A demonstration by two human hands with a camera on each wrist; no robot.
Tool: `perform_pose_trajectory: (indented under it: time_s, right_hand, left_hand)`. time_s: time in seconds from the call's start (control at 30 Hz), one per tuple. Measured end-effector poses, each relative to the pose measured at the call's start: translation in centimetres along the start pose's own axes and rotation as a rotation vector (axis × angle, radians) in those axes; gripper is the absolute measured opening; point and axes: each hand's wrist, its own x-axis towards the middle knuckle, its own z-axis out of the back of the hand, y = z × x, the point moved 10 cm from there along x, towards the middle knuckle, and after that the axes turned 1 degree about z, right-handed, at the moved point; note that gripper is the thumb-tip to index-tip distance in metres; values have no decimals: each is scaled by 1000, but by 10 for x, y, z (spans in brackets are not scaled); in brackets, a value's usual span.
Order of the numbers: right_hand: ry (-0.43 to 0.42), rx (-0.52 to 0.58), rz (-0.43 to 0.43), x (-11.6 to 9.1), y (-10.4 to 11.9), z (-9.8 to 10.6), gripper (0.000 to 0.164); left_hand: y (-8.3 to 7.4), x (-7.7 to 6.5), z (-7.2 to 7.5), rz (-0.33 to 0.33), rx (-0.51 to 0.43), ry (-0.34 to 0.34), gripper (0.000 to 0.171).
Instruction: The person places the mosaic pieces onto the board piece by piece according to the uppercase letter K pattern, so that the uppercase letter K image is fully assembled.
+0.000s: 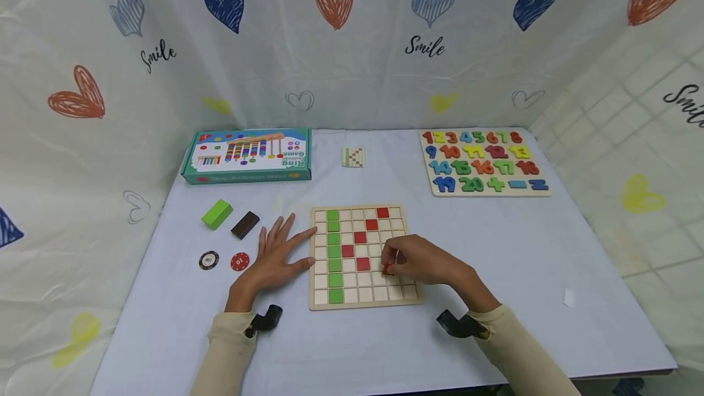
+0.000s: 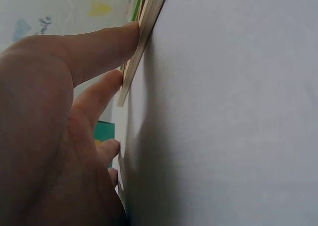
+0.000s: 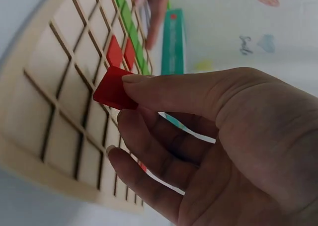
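Note:
A wooden grid board (image 1: 365, 294) lies on the table, with a column of green tiles (image 1: 334, 264) near its left side and several red tiles (image 1: 360, 238) stepping diagonally across its squares. Over the board's lower right part, my right hand (image 1: 420, 260) pinches a red tile (image 3: 114, 88) between thumb and fingers; the tile is tilted in the right wrist view. My left hand (image 1: 275, 261) is spread on the table, its thumb and index fingertip touching the board's left edge. In the left wrist view the thumb (image 2: 107, 49) presses against the side of the board.
Left of the board are a green block (image 1: 217, 214), a dark brown block (image 1: 245, 225), a black-and-white chip (image 1: 208, 260) and a red chip (image 1: 239, 261). Behind stand a game box (image 1: 247, 156), a small pattern card (image 1: 354, 157) and a number puzzle board (image 1: 484, 162). A white scrap (image 1: 569, 298) lies at right.

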Motion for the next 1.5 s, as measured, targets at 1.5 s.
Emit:
perform_pose_trajectory:
  time_s: [1.5]
  right_hand:
    - [-258, -157, -97, -28, -27, 21, 19]
  left_hand:
    - [-1, 1, -1, 7, -9, 3, 70]
